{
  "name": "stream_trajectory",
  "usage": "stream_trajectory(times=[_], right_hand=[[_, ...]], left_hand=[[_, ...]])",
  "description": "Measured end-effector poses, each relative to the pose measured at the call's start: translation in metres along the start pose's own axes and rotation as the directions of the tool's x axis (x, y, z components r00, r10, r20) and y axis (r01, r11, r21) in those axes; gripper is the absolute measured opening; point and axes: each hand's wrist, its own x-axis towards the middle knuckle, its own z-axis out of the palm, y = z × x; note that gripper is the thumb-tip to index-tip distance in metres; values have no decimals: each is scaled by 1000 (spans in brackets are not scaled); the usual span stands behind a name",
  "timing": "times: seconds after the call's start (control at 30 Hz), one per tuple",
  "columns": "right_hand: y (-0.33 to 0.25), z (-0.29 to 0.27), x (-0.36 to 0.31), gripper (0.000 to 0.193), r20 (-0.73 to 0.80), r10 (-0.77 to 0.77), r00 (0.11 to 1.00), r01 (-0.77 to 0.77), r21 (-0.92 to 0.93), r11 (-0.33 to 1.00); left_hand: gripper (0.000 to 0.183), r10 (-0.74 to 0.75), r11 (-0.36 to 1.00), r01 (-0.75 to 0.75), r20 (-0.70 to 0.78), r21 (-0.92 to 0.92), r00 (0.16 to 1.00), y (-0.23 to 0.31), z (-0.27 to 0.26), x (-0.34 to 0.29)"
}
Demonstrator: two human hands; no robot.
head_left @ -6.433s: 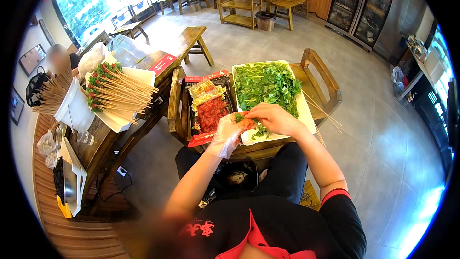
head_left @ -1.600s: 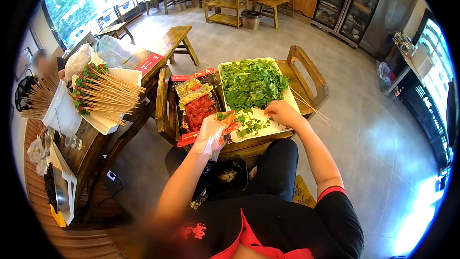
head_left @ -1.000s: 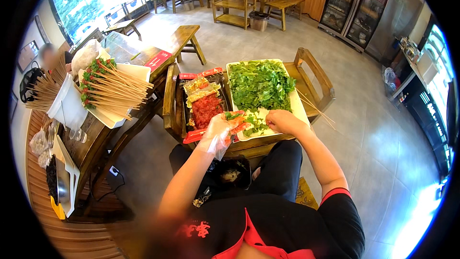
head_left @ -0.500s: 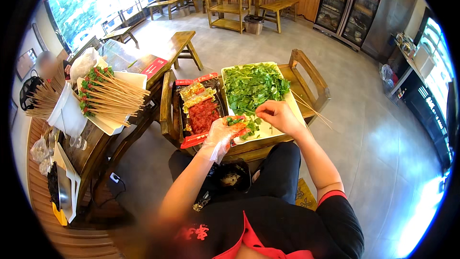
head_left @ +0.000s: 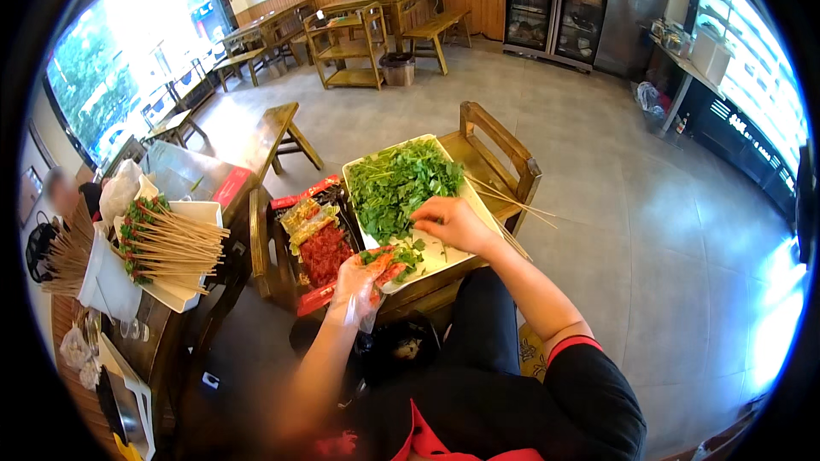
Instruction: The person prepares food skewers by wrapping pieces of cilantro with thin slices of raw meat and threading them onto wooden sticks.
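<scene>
My left hand (head_left: 353, 287), in a clear plastic glove, is closed around a slice of red meat with cilantro (head_left: 384, 256). It is over the near side of a white tray (head_left: 437, 258). A large heap of cilantro (head_left: 401, 183) fills most of that tray. At the heap's near right side is my bare right hand (head_left: 451, 224), fingers bent and pinched together; whatever lies between the fingertips is too small to make out. Left of the tray, raw red meat (head_left: 325, 256) sits in an opened package with red edges, next to a yellow packet (head_left: 309, 224).
Bamboo skewers (head_left: 184, 243) with green-and-red ends rest in a white tray on the left table, beside a white bucket (head_left: 111, 282) of skewers. Loose skewers (head_left: 512, 196) stick out at right. A wooden chair (head_left: 491, 154) supports the cilantro tray. A person (head_left: 64, 196) is far left.
The view has turned right, shifting everything left in the picture. My right hand has moved closer to the cilantro heap. My left hand still grips the meat and cilantro.
</scene>
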Motion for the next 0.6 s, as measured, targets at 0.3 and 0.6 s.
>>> stream_trajectory(times=[0.3,0.6], right_hand=[[121,-61,5,14,-175,589,789,-503,-734,456],[117,-60,13,17,-44,655,754,-392,-831,395]], left_hand=[[25,-4,1000,4,-17,5,1000,9,-3,1],[22,86,996,-86,-18,23,996,17,-13,-6]])
